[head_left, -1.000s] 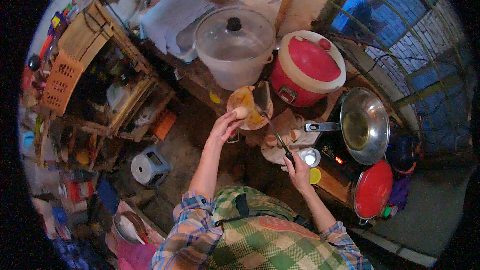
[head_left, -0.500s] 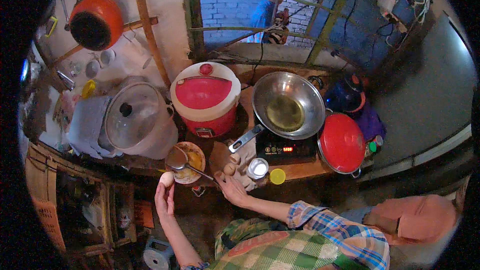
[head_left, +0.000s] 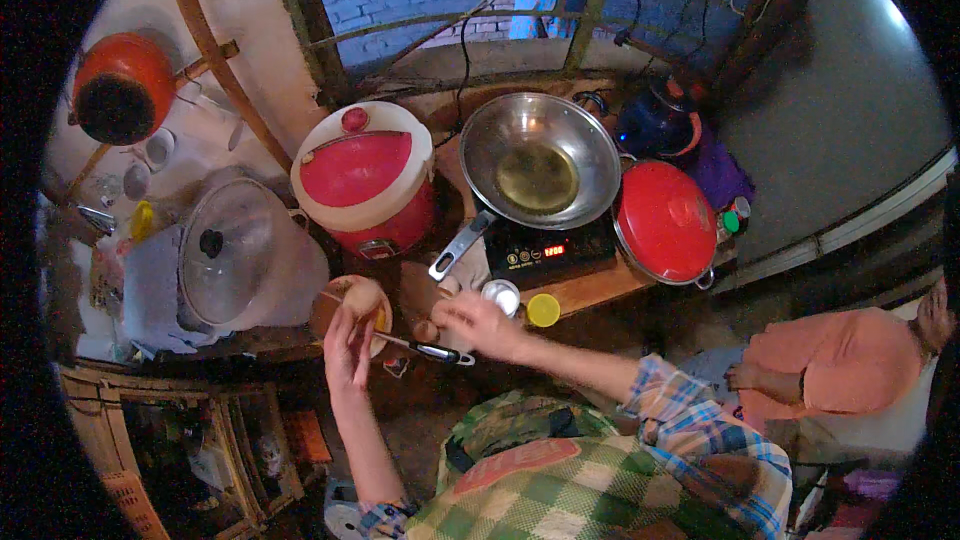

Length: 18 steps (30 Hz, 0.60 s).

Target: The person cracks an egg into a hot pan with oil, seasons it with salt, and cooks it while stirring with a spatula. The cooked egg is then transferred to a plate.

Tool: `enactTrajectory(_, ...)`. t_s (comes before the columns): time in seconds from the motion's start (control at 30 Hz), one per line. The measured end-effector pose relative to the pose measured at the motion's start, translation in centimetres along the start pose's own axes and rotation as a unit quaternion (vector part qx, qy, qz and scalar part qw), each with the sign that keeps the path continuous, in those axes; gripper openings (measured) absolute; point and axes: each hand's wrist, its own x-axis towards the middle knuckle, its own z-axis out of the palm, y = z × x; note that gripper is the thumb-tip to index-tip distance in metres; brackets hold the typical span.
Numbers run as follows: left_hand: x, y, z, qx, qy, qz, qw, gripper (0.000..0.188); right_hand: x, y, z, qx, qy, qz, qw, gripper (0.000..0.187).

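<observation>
Along the counter, the pan already held liquid and the bowl something yellow, while the left hand pinched an egg, seemingly not yet cracked, at the bowl, and the blurred right hand's grip could not be told.

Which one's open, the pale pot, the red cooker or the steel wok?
The steel wok on the hob: liquid shows inside. The pale pot and red cooker are lidded.

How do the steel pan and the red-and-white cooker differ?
The steel pan is open, with yellowish liquid inside; the cooker is covered by its lid. The pan is silvery and shallow; the cooker is red-and-white and deeper. Both are round.
</observation>
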Motion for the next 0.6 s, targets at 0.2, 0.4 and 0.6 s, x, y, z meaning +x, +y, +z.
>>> enactTrajectory(0.2,3.4,-2.1,11.1,0.064,-0.170,-0.043,0.982,0.040,8.1,-2.1,-14.5,0.009,-0.051,0.106,0.993,0.025)
enactTrajectory(0.4,7.7,-6.8,20.8,0.024,-0.221,-0.096,0.970,0.040,12.4,-0.3,-22.3,0.062,-0.106,0.203,0.971,0.034)
enactTrajectory(0.6,11.5,-12.2,28.0,0.034,-0.260,-0.119,0.958,0.038,14.6,5.3,-27.7,0.073,-0.104,0.244,0.961,0.034)
